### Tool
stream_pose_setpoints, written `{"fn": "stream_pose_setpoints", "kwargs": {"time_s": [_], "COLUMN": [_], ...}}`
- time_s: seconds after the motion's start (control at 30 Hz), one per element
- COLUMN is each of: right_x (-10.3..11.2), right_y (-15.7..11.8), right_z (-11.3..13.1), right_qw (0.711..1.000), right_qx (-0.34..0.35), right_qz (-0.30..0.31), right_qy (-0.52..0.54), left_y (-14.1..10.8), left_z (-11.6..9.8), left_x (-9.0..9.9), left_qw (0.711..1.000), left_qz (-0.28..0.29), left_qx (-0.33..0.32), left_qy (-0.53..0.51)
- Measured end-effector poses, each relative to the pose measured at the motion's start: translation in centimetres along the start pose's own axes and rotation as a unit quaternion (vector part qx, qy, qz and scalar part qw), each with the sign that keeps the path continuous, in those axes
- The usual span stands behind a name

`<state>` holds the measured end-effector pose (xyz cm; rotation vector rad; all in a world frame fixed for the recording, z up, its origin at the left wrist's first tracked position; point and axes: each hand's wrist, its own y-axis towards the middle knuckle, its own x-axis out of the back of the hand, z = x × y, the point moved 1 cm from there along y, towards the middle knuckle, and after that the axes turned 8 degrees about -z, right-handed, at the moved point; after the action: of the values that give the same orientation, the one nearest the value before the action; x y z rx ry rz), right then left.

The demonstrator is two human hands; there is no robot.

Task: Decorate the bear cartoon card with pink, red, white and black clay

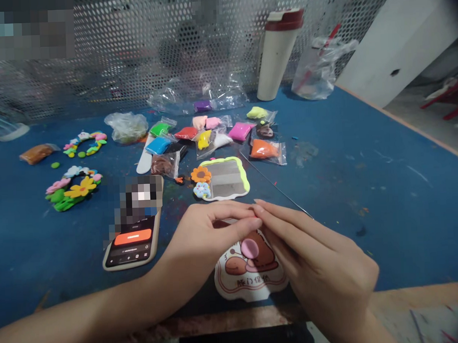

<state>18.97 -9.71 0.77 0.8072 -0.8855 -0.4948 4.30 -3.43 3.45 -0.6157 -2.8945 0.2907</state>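
Over the front of the table my left hand [212, 224] and my right hand [321, 243] meet at the fingertips. The left thumb and forefinger are pinched together, and the right fingers, pressed side by side, lie against them. A speck of red shows between the tips; what it belongs to is hidden. Beneath the hands lies a white wavy-edged card [251, 290] with a brown cartoon animal, partly covered by the fingers. On its picture sits a flat pink disc [249, 249]. Just beyond is a wavy-framed mirror [226, 179] with yellow-green edging, an orange flower [201, 174] and a light-blue flower [202, 190].
A phone [152, 244] lies to the left, near two flower-decorated rings [74, 189]. Bags of coloured clay, including an orange one [264, 149], spread across the middle. A thin metal rod [278, 187] lies right of the mirror. A tumbler [279, 54] stands behind.
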Motion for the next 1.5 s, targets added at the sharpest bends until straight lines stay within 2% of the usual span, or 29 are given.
{"fn": "stream_pose_setpoints", "kwargs": {"time_s": [0.13, 0.23, 0.3, 0.53, 0.77, 1.33, 1.5], "right_x": [-0.11, -0.11, 0.00, 0.39, 0.43, 0.53, 0.87], "right_y": [-0.03, 0.05, 0.13, 0.10, 0.14, 0.12, 0.25], "right_z": [0.08, 0.10, 0.01, -0.46, -0.40, -0.47, -0.34], "right_qw": [1.000, 0.999, 0.998, 0.994, 0.993, 0.992, 0.988], "right_qx": [-0.003, -0.038, -0.065, -0.111, -0.120, -0.120, -0.121], "right_qz": [-0.004, -0.002, -0.010, 0.004, 0.003, 0.005, 0.027], "right_qy": [0.001, 0.010, 0.008, 0.006, 0.019, 0.033, 0.090], "left_y": [0.23, 0.52, 0.63, 0.47, 0.30, 0.28, 0.38], "left_z": [-0.10, -0.40, -0.50, -0.07, 0.01, -0.31, -0.08], "left_x": [0.10, 0.29, 0.35, 0.11, 0.07, -0.14, -0.06], "left_qw": [0.999, 0.997, 0.997, 0.993, 0.986, 0.991, 0.992], "left_qz": [-0.029, -0.072, -0.080, -0.042, 0.002, -0.011, 0.026], "left_qx": [0.000, -0.004, -0.001, 0.090, 0.127, 0.104, 0.105], "left_qy": [0.016, 0.030, 0.019, -0.068, -0.104, -0.085, -0.057]}}
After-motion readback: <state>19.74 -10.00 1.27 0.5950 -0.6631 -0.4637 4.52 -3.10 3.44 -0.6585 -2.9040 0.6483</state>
